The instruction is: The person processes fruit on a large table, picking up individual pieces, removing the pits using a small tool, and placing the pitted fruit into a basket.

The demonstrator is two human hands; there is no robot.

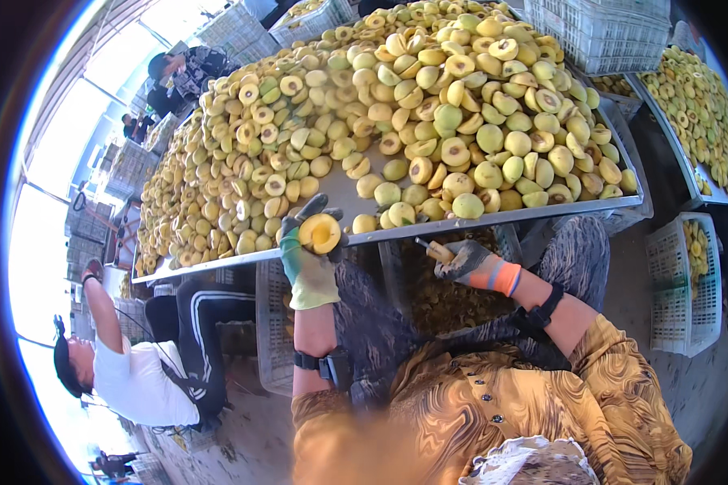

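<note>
My left hand (306, 263), in a green and pale glove with dark fingertips, is closed around a yellow peach half (322, 234). Its cut face is turned up and shows a round hollow without a stone. Further right, over my lap, my right hand (471, 265) wears a grey glove with an orange cuff. It grips a short wooden-handled pitting tool (438, 252) whose metal tip points left toward the peach half, apart from it. Just beyond both hands runs the metal rim of a table (493, 220), heaped with yellow-green peach halves (429, 121), many with stones or dark centres.
Below the table edge, between my knees, sits a crate (441, 299) of dark scraps. A white plastic crate (683, 291) stands at the right, near a second loaded table (700, 121). A person in a white shirt (141, 380) sits to my left. Stacked crates (598, 36) stand beyond the heap.
</note>
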